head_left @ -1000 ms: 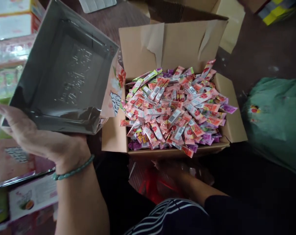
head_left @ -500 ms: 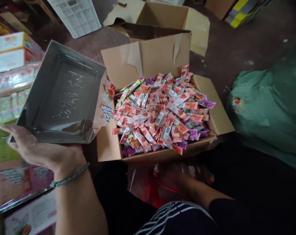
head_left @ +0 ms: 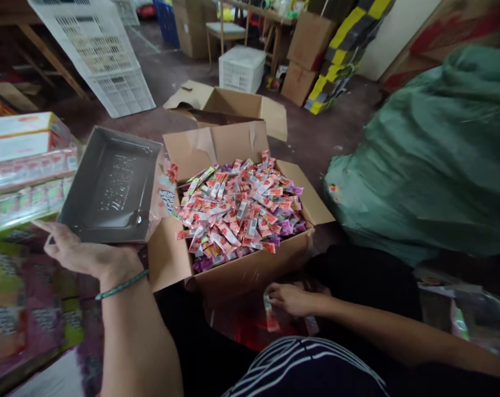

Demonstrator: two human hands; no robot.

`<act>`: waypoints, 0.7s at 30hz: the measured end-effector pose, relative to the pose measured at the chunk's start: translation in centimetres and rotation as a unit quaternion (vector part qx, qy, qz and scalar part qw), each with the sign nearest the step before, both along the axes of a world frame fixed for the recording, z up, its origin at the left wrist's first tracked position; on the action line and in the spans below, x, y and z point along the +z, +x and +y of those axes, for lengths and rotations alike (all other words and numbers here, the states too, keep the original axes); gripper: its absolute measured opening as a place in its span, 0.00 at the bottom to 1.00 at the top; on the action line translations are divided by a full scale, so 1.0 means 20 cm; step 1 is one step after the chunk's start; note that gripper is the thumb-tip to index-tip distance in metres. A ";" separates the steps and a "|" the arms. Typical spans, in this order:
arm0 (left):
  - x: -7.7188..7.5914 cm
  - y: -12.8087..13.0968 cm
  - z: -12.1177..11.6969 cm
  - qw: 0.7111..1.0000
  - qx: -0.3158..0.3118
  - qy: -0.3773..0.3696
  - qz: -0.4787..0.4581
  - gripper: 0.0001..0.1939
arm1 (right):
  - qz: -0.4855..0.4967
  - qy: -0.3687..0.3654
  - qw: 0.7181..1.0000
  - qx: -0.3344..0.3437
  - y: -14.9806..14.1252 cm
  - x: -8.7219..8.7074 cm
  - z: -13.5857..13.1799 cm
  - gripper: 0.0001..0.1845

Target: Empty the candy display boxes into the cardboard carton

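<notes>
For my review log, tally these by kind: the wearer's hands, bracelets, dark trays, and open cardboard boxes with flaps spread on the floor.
Hands: 2 (left hand, right hand)
Bracelet: 1
Dark tray: 1
Open boxes: 2 (filled box, rear box)
Total: 6

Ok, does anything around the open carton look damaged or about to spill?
Two things. The sachets are heaped above the rim of the carton, some poking past its edge, so a few might slide off. Its raised far flap has ragged pale patches, perhaps torn tape or paper. I see nothing else clearly amiss.
</notes>
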State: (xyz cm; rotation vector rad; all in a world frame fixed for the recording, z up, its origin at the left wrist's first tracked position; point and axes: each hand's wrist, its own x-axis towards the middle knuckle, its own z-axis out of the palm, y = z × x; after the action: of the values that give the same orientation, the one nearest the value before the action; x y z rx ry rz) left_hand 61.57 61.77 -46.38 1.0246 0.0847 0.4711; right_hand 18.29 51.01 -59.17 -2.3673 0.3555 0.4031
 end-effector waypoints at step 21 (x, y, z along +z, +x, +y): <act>0.11 -0.14 -0.02 0.999 -0.011 0.013 0.051 0.10 | 0.012 -0.344 0.931 0.119 0.29 0.08 -0.91 0.33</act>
State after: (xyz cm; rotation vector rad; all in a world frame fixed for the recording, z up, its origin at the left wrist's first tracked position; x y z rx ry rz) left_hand 58.74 61.39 -44.10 1.0749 0.1592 0.4005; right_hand 24.10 32.73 -57.63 -3.1135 0.2412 0.4738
